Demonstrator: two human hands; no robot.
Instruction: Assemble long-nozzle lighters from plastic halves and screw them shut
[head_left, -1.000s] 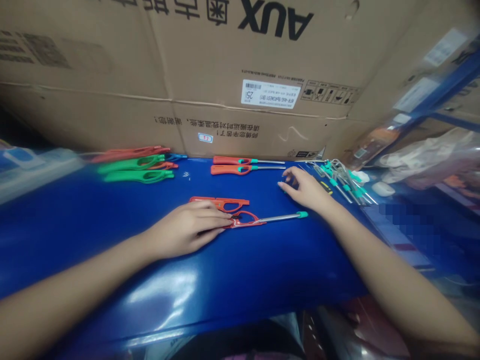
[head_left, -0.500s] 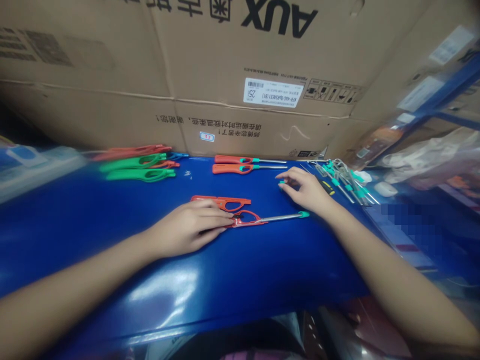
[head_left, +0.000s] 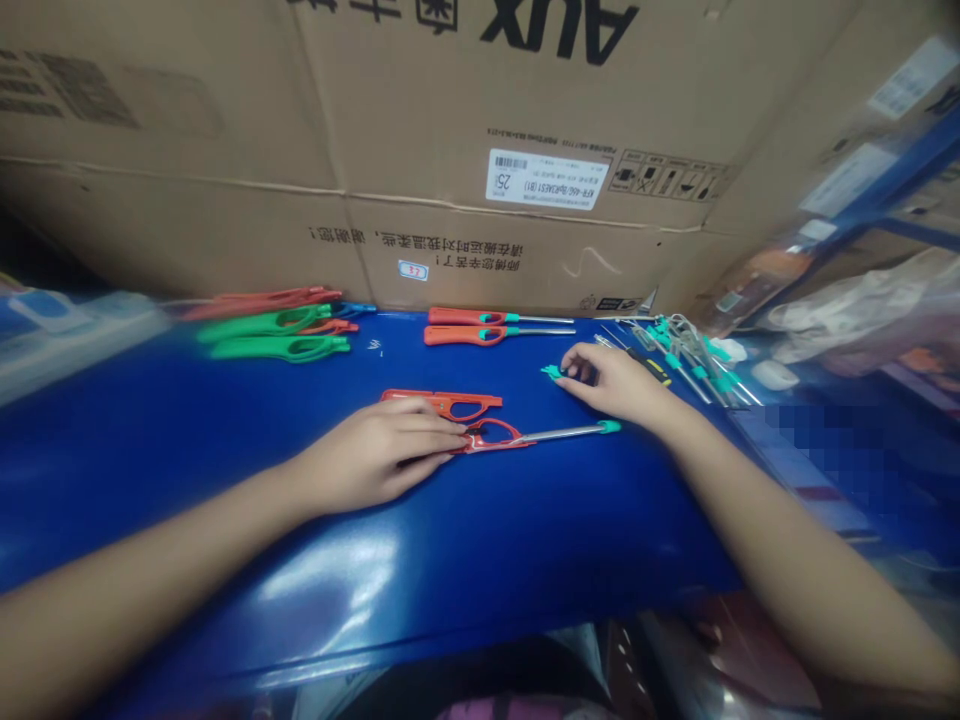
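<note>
Orange shell (head_left: 493, 446) holding tube (head_left: 564, 435) is grasped by left hand (head_left: 390, 447), right hand's (head_left: 611, 384) grip unclear

We see smooth orange-red plastic in the open lighter half (head_left: 501, 433), with bright, polished-looking metal in the tube (head_left: 564, 436) it carries and plain plastic in the turquoise tip cap (head_left: 609, 427). Under the lighter half we have a glossy blue tabletop (head_left: 480, 570), smooth enough to throw back a white glare. Beyond the lighter half we find matt brown cardboard in the creased carton (head_left: 247, 215), bearing a smooth paper label (head_left: 547, 180). Left of the lighter half, the green lighter shells (head_left: 281, 348) look like smooth plastic; far to its right, we notice a crinkled, filmy white plastic bag (head_left: 847, 305).
</note>
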